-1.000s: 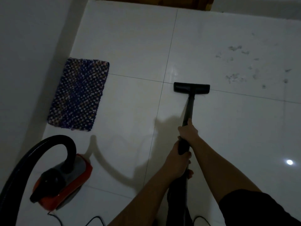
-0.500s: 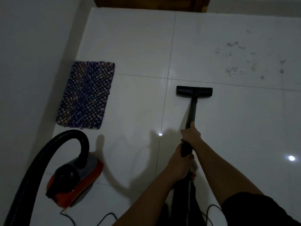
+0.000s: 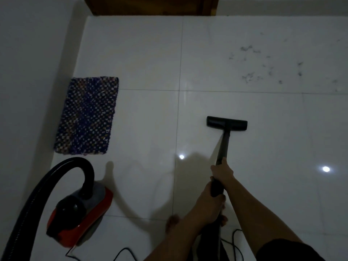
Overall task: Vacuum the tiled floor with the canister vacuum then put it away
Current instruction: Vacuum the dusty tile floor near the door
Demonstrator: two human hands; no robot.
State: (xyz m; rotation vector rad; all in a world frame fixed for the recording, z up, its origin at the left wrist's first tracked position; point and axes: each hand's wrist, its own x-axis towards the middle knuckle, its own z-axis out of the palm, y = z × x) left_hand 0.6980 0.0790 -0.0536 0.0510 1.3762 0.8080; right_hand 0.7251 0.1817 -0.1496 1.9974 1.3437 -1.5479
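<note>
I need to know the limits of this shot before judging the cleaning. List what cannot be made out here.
Head view only:
- Hose: its lower run is cut off by the bottom-left edge.
- Power cord: runs off the bottom edge; the plug is unseen.
- Wand: its grip end is hidden under the right hand and left hand.
- Debris: too small and dim to identify.
- Wooden door: cropped by the top edge.
</note>
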